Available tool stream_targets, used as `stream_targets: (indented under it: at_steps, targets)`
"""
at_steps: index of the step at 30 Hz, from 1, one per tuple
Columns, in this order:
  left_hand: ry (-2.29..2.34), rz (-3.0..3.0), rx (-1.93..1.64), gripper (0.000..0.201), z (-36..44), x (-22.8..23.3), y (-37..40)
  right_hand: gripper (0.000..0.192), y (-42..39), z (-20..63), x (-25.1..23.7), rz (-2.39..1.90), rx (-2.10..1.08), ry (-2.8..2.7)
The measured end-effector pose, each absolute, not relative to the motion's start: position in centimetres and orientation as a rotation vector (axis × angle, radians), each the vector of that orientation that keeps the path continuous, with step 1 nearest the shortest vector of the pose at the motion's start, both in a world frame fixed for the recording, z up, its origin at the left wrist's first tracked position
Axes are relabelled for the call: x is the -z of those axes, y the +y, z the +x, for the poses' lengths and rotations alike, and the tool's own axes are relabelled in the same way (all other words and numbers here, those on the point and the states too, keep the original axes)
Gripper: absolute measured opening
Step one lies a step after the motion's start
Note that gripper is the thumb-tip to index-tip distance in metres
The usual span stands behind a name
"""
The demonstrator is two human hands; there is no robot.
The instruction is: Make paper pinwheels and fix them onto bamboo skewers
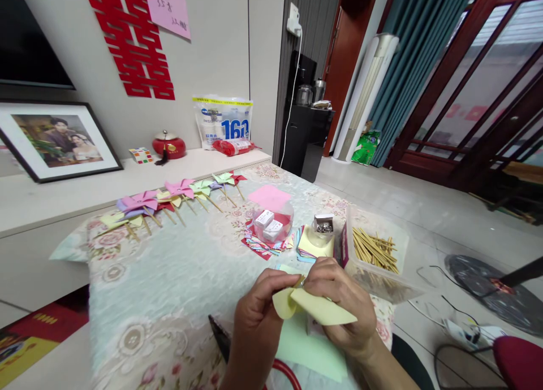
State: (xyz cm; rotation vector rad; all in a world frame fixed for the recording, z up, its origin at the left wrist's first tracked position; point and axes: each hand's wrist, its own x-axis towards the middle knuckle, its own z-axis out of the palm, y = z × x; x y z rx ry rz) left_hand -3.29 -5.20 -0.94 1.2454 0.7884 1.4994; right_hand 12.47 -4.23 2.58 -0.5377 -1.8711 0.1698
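Over table, both hands' grip pinching yellow paper (316,310).

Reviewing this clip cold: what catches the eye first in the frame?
Front and centre, the left hand and right hand pinch a folded pale yellow paper between them, above a light green sheet. Behind them a row of paper pinwheels on sticks lies along the far edge of the floral tablecloth. To the right sits a clear tray of wooden sticks, and a big red paper cutout hangs on the wall.
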Motion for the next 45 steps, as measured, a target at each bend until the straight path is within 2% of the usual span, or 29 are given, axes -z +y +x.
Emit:
stream_targets:
  at_steps: [9,14,24,31,37,45]
  targets:
    - [0.863,1.547,-1.551,0.031,-3.8,-0.6,-5.3,0.025,-4.2,12.5,-2.6,-0.538,-0.211,-1.858]
    - [0.909,1.7,-1.588,0.031,-4.3,-1.5,-5.3,0.023,-4.3,12.4,-2.6,-0.528,-0.222,-1.861]
    - [0.956,1.793,-1.56,0.031,-4.7,-1.6,-5.5,0.035,-4.3,12.6,-2.4,-0.567,-0.163,-1.906]
    - [0.973,1.834,-1.577,0.03,-4.6,-1.4,-5.6,0.027,-4.4,13.0,-1.4,-0.551,-0.223,-1.919]
    - [0.982,1.871,-1.579,0.043,-4.7,-1.1,-5.8,0.033,-4.3,12.9,-1.2,-0.557,-0.203,-1.909]
    - [1.037,1.944,-1.523,0.048,-4.9,-0.7,-6.1,0.03,-4.3,12.9,-1.2,-0.591,-0.185,-1.92]
